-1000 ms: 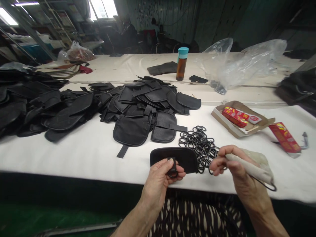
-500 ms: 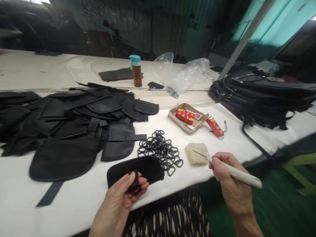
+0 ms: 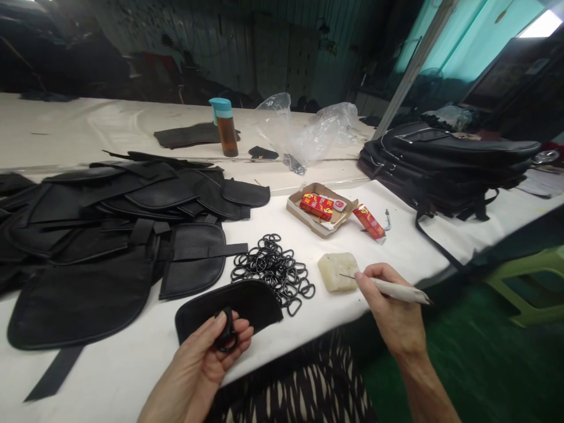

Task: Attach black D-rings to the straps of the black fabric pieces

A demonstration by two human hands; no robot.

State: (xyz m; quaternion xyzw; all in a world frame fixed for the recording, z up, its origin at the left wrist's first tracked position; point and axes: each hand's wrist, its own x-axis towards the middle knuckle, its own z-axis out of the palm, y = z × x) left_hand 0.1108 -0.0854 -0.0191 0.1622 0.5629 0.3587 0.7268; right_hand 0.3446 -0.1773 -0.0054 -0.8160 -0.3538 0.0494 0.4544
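At seven o'clock, the left hand (image 3: 198, 353) has its grip pinching a folded black strap (image 3: 226, 323) with a black ring (image 3: 229, 350), before a rounded black leather-like piece (image 3: 258, 302). At four o'clock, the right hand (image 3: 392, 317) wraps its grip around a pale-handled thin metal tool (image 3: 399, 290). One second ago it was beside the black D-ring pile (image 3: 274, 267); now the tool's tip is at the yellowish waxy block (image 3: 335, 264), contact unclear. I judge the strap work is pausing.
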